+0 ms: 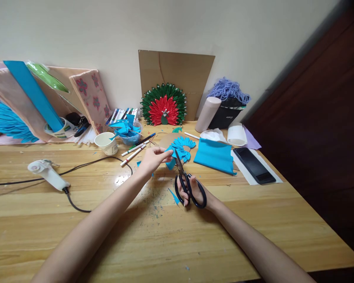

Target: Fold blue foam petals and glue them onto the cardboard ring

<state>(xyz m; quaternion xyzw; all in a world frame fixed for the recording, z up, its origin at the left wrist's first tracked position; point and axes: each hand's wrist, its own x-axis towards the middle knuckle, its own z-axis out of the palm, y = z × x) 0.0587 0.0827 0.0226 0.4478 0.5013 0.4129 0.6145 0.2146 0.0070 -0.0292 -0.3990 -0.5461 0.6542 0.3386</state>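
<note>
- Left hand [155,158] has its thumb and fingertips pinched together on a small piece of blue paper [170,153], above the middle of the tabletop [177,243].
- Right hand [196,192] is curled around the black handles of the scissors [181,171], fingers through the loops; their blades point away from the person, the tips just beside the blue paper. How far apart the blades are, I cannot tell.
- Just beyond the hands lies a ring of blue petals [185,155].
- Right of the ring, a folded blue sheet [214,155] lies flat, near a dark phone [254,165].
- A narrow blue scrap [174,197] rests just left of the scissor handles.
- Toward the left are loose markers [133,154], a paper cup [106,145] and a white glue gun [48,175].
- Against the wall, a red and green petal fan [164,94] stands before brown cardboard [179,67].
</note>
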